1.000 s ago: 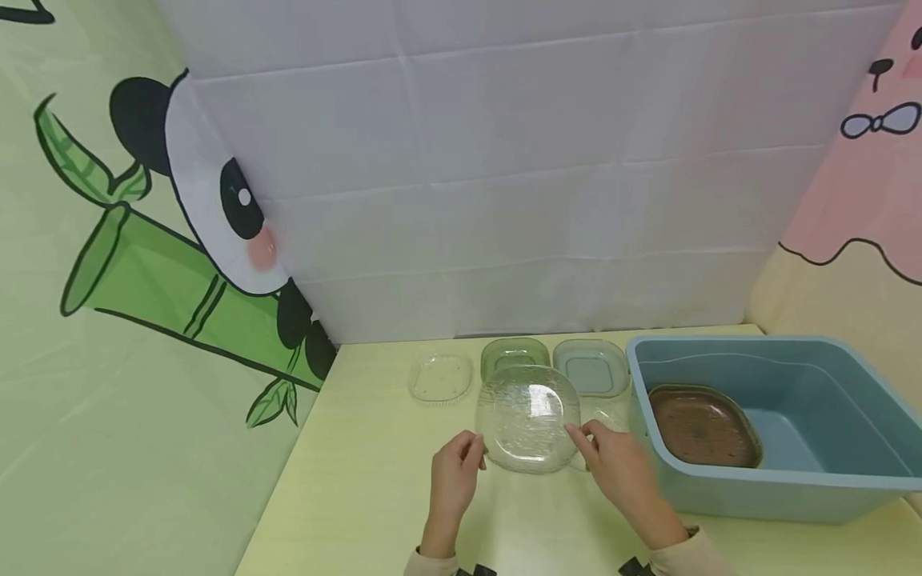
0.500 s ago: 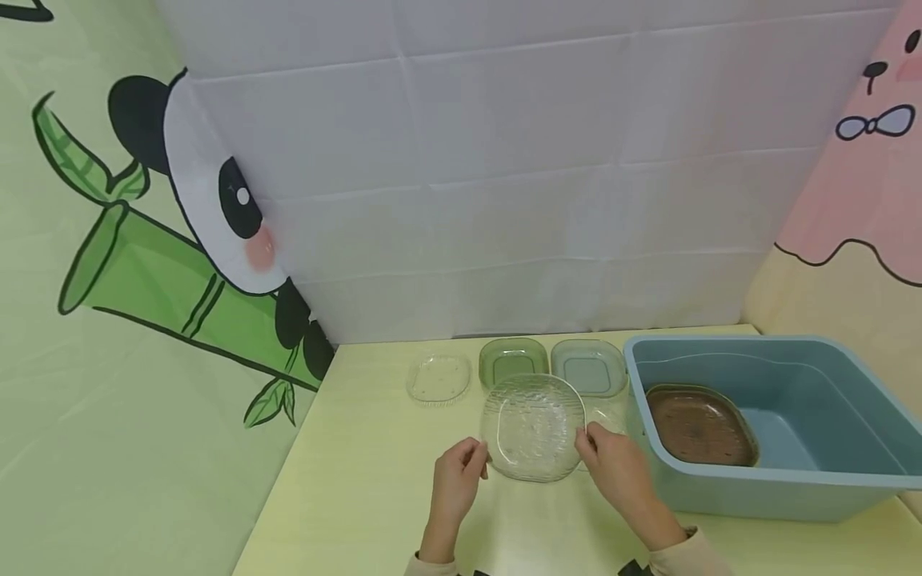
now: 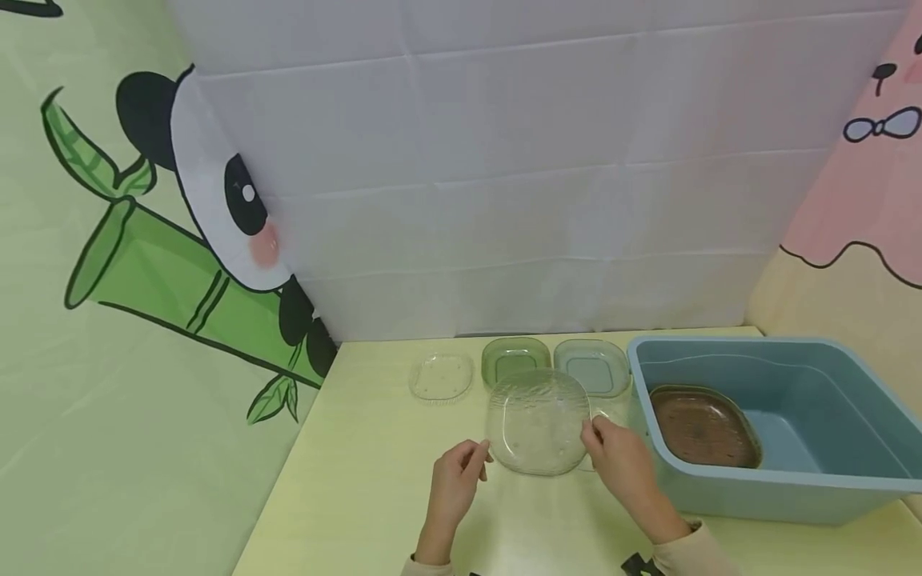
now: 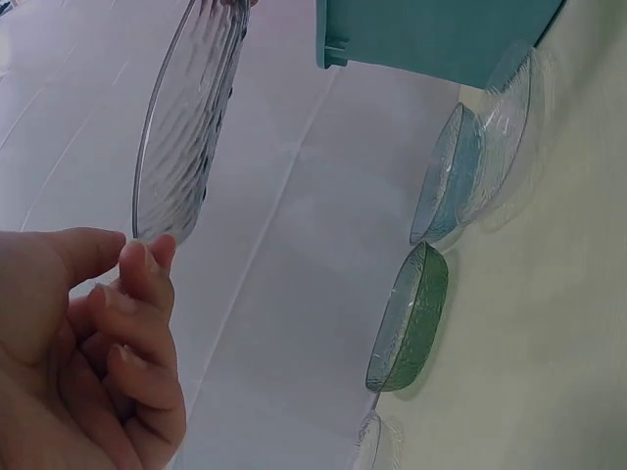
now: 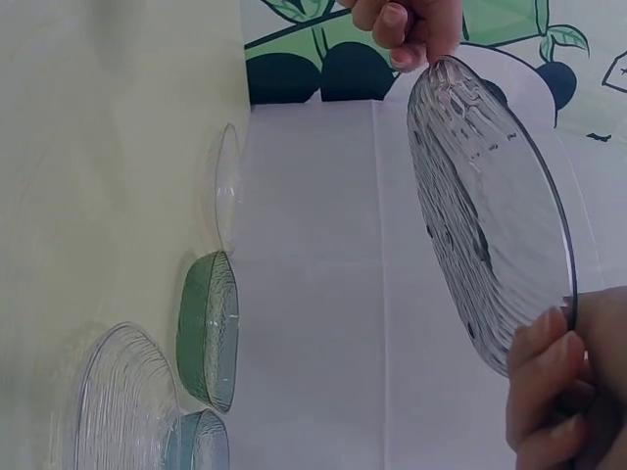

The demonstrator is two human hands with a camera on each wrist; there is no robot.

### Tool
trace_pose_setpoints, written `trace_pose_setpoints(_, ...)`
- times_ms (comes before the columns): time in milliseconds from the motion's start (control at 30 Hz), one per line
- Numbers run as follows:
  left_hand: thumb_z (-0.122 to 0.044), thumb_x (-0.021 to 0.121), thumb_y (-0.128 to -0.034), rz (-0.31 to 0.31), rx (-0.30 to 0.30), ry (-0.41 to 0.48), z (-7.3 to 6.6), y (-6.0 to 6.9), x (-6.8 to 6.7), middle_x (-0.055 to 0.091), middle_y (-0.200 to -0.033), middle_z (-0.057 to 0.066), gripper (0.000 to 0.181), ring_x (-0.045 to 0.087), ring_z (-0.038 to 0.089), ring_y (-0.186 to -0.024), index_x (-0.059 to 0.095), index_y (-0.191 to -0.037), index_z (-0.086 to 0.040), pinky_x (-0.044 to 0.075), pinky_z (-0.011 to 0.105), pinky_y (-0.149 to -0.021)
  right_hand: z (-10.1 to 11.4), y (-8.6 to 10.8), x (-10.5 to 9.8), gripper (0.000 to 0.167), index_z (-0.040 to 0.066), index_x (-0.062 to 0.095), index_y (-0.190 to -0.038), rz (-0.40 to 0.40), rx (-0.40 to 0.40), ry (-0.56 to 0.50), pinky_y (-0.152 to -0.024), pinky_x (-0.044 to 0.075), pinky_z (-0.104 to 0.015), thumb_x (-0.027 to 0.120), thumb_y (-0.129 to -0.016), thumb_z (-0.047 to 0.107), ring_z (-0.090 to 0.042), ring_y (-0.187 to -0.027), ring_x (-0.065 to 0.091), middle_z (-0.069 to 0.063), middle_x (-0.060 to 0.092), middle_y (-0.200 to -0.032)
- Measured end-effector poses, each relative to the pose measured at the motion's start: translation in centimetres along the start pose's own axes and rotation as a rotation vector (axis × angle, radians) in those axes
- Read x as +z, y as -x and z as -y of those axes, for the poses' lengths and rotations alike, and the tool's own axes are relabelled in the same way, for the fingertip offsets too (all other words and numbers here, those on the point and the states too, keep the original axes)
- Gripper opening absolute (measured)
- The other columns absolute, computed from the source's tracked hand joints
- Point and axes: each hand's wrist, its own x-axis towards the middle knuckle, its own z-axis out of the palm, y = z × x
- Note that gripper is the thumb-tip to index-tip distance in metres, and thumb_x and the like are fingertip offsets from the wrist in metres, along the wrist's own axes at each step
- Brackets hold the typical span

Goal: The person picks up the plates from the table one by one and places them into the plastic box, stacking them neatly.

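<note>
A clear glass plate (image 3: 539, 424) with a rippled surface is held up above the table between both hands. My left hand (image 3: 455, 476) pinches its left rim between thumb and fingertips, as the left wrist view shows on the plate (image 4: 186, 127). On the opposite rim, the right hand (image 3: 621, 456) grips with thumb and curled fingers. Behind the plate stand a green glass dish (image 3: 515, 356) and a pale blue one (image 3: 592, 368). A clear ribbed dish (image 4: 505, 137) lies near the right hand, partly hidden in the head view.
To the right, a large blue tub (image 3: 778, 498) stands on the yellow table (image 3: 346, 472), with a brown plate (image 3: 706, 428) leaning inside. A small clear dish (image 3: 442, 378) sits at the back left. A white cloth wall (image 3: 504, 200) borders the table's far edge.
The plate has shifted slightly right and its tilt has changed, so the bright reflection on it is gone. Both hands keep hold of its rim.
</note>
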Motion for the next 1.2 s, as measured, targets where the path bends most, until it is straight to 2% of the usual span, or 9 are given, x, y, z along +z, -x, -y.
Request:
trace_pose_setpoints(133,-0.033,0.055,-0.0913,0.015,-0.032,-0.038,1.0,0.3,-0.4,0.052,-0.053,-0.004,0.030,0.035,0.002,-0.044,0.063,-0.074,-0.010,0.031,0.018,-0.046,-0.2,-0.1,-0.6,0.034,0.015,0.040,-0.058,-0.018,0.012,0.025,-0.039,0.023,-0.022,0.050,-0.091,0.013,-0.005,-0.038,0.027,0.008,0.038,-0.043)
trace_pose_setpoints(333,-0.027,0.062,-0.0866,0.026,-0.029,-0.083,2.5,0.8,-0.9,0.053,-0.054,-0.002,0.023,0.038,0.001,-0.045,0.066,-0.076,-0.007,0.034,0.019,-0.047,-0.8,-0.2,-1.3,0.034,0.016,0.041,-0.058,-0.031,0.019,0.040,-0.040,0.023,-0.022,0.049,-0.091,0.014,-0.005,-0.039,0.028,0.009,0.037,-0.044)
trace_pose_setpoints(467,-0.024,0.066,-0.0831,0.022,-0.032,-0.081,3.1,1.2,-1.1,0.055,-0.055,-0.001,0.020,0.042,0.001,-0.046,0.065,-0.074,-0.007,0.035,0.019,-0.046,-0.9,-0.2,-1.5,0.034,0.016,0.041,-0.058,-0.043,0.008,0.031,-0.040,0.023,-0.022,0.051,-0.091,0.013,-0.004,-0.039,0.027,0.010,0.037,-0.043)
trace_pose_setpoints(733,-0.026,0.068,-0.0813,0.018,-0.051,-0.087,3.6,1.4,-1.3,0.054,-0.056,-0.003,0.022,0.040,0.000,-0.045,0.063,-0.073,-0.007,0.034,0.017,-0.045,-0.3,-0.4,-2.4,0.034,0.017,0.042,-0.058,-0.095,-0.040,0.019,-0.039,0.023,-0.020,0.052,-0.089,0.011,-0.001,-0.038,0.025,0.012,0.039,-0.043)
trace_pose_setpoints(967,-0.027,0.067,-0.0818,0.025,-0.058,-0.090,4.0,1.4,-1.3,0.054,-0.056,-0.004,0.022,0.042,0.001,-0.046,0.062,-0.072,-0.008,0.035,0.018,-0.045,0.2,-0.6,-3.7,0.034,0.017,0.042,-0.056,-0.198,-0.116,0.023,-0.038,0.020,-0.020,0.055,-0.087,0.009,0.005,-0.039,0.020,0.013,0.039,-0.043)
trace_pose_setpoints(1100,-0.026,0.067,-0.0825,0.032,-0.084,-0.087,4.2,1.4,-1.2,0.053,-0.056,-0.006,0.020,0.042,0.002,-0.046,0.062,-0.073,-0.009,0.035,0.017,-0.045,-0.1,-1.0,-4.5,0.035,0.017,0.041,-0.056,-0.218,-0.099,0.029,-0.038,0.020,-0.021,0.055,-0.088,0.010,0.002,-0.039,0.020,0.011,0.039,-0.043)
trace_pose_setpoints(1200,-0.026,0.066,-0.0829,0.029,-0.086,-0.090,4.4,1.4,-1.3,0.052,-0.056,-0.006,0.020,0.042,0.002,-0.046,0.062,-0.072,-0.010,0.035,0.018,-0.045,-0.5,-1.3,-5.1,0.035,0.017,0.044,-0.057,-0.198,-0.043,0.020,-0.039,0.022,-0.022,0.052,-0.091,0.015,0.001,-0.039,0.023,0.010,0.042,-0.045)
